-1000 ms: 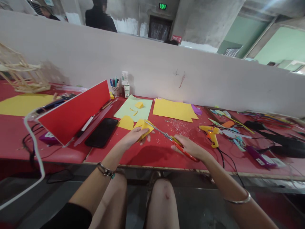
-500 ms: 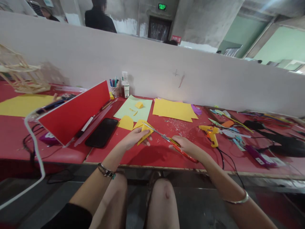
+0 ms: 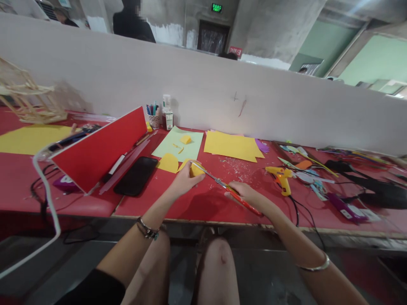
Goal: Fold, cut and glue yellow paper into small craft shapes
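Head view: Clock positions are taken from the space between the hands, with 12 o'clock toward the partition point(image 3: 203, 93). The scissors point(image 3: 219, 181), with red and yellow handles, are grasped in the right hand point(image 3: 246, 197), and their blades are directed toward 10 o'clock. A yellow paper piece point(image 3: 196, 170) is grasped between the thumb and fingers of the left hand point(image 3: 184, 181), at the scissor tips; the piece is partly hidden, and the blade opening cannot be determined. Both hands are positioned above the red counter point(image 3: 149, 207).

A rounded yellow cutout point(image 3: 168, 163) is located at 10 o'clock, just beside the smartphone point(image 3: 135, 176), which is laid at 9 o'clock. A pale green sheet point(image 3: 163, 148), bearing a small yellow paper shape point(image 3: 186, 139), is placed at 11 o'clock. Yellow sheets point(image 3: 232, 146) are stacked at 1 o'clock. A yellow hot glue gun point(image 3: 285, 185) is situated at 3 o'clock.
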Action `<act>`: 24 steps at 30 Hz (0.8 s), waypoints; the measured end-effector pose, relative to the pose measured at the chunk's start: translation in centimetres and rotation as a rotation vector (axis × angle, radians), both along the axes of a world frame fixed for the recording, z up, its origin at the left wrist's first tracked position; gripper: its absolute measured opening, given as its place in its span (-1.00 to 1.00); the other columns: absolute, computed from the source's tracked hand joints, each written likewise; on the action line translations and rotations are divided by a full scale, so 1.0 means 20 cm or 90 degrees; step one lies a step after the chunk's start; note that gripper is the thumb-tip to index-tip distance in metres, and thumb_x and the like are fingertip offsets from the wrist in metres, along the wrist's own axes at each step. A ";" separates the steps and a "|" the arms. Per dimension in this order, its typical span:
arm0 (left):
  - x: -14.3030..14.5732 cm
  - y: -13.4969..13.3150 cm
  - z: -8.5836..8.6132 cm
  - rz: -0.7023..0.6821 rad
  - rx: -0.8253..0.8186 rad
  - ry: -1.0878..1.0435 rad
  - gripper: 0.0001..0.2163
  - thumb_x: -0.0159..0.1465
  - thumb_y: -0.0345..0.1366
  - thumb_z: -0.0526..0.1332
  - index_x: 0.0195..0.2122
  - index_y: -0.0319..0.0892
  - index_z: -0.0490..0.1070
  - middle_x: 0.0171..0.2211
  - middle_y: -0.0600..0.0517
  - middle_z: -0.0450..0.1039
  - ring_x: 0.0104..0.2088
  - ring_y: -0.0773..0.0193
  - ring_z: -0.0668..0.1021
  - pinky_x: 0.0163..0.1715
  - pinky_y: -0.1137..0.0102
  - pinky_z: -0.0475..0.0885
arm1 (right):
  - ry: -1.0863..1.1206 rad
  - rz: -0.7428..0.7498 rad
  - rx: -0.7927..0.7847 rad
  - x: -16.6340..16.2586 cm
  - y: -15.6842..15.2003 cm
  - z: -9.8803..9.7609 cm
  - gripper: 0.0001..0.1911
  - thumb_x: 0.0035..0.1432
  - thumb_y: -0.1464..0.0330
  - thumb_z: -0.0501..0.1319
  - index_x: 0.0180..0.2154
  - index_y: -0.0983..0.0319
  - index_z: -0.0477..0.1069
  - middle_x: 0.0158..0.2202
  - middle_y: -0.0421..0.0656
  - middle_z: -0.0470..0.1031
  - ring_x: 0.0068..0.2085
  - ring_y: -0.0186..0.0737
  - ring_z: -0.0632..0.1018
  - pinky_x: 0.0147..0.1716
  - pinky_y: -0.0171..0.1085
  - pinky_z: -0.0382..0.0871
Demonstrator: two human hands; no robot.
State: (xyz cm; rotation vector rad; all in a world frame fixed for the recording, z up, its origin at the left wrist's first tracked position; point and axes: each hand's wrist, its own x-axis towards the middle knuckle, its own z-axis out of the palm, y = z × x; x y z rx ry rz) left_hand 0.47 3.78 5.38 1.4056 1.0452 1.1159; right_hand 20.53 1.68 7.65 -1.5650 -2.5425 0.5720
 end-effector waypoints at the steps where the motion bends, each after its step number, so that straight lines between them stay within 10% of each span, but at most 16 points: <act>1: 0.00 0.00 -0.01 -0.013 -0.010 -0.023 -0.71 -0.04 -0.34 0.19 -0.27 -0.22 0.19 -0.72 0.29 0.14 -0.73 0.52 0.24 -0.71 0.58 0.16 | 0.003 0.001 -0.001 0.00 0.00 0.00 -0.62 0.03 0.07 -0.03 -0.50 0.25 0.25 -0.47 -0.12 0.37 -0.44 -0.24 0.37 -0.47 -0.32 0.19; 9: -0.03 0.02 -0.02 -0.056 -0.110 -0.219 -0.76 -0.10 -0.28 0.24 -0.39 -0.21 0.31 -0.46 0.12 0.34 -0.55 0.47 0.37 -0.61 0.56 0.27 | 0.010 -0.012 -0.006 0.01 0.00 -0.02 -0.64 0.02 0.09 -0.01 -0.51 0.26 0.27 -0.49 -0.12 0.38 -0.45 -0.24 0.38 -0.49 -0.33 0.19; 24: -0.02 0.03 -0.05 -0.019 -0.165 -0.254 -0.86 -0.04 -0.30 0.22 -0.47 -0.23 0.32 -0.66 0.19 0.28 -0.74 0.53 0.29 -0.70 0.57 0.17 | -0.024 -0.008 -0.051 -0.02 0.00 0.01 -0.64 0.03 0.12 -0.02 -0.51 0.27 0.29 -0.51 -0.13 0.39 -0.48 -0.26 0.38 -0.53 -0.35 0.16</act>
